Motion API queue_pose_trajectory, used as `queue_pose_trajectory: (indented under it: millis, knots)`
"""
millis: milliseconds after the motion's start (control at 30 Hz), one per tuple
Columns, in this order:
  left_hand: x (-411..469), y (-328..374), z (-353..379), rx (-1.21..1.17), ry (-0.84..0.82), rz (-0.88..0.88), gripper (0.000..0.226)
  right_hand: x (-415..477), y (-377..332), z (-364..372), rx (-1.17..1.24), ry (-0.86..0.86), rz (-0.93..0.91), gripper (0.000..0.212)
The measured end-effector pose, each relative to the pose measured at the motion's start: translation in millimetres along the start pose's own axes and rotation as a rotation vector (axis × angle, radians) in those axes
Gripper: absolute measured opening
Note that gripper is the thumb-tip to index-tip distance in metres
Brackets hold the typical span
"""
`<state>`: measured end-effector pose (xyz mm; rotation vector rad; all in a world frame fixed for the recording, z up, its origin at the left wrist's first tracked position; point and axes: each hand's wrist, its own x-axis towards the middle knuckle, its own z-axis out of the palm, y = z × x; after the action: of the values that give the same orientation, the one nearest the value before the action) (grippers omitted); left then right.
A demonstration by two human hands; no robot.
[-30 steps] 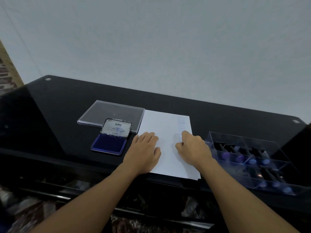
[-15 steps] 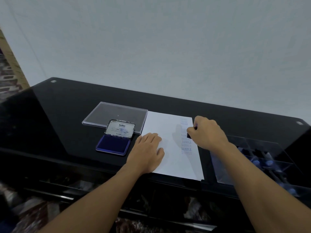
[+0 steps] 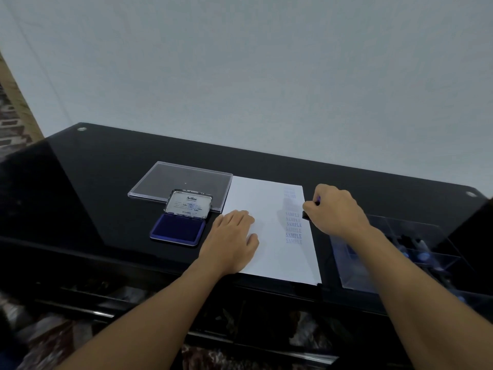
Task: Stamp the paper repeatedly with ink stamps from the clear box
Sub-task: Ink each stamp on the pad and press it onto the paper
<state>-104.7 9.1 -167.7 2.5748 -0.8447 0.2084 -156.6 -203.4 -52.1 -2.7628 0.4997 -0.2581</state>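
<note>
A white sheet of paper (image 3: pixel 269 209) lies on the black glass table, with a column of blue "SAMPLE" prints (image 3: pixel 293 231) down its right side. My left hand (image 3: pixel 232 244) rests flat on the paper's left part, fingers straight. My right hand (image 3: pixel 336 209) grips a small dark stamp (image 3: pixel 305 215) at the paper's right edge; most of the stamp is hidden in the fist. The clear box (image 3: pixel 394 263) with several stamps stands to the right, partly behind my right forearm.
An open blue ink pad (image 3: pixel 177 229) with its lid raised sits left of the paper. Behind it lies a clear flat lid (image 3: pixel 181 182). The table's front edge runs just below the paper, and a pale wall rises behind the table.
My right hand lifted the stamp off the lower right of the paper and moved up and right to the paper's edge, uncovering the SAMPLE prints. My left hand stayed put.
</note>
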Motion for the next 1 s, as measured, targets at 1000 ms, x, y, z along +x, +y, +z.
queue_pose_trajectory:
  millis: [1000]
  knots:
    - [-34,-100,-118,-0.078,0.001,-0.327,0.032,-12,-131,38,0.095,-0.136,-0.294,0.018]
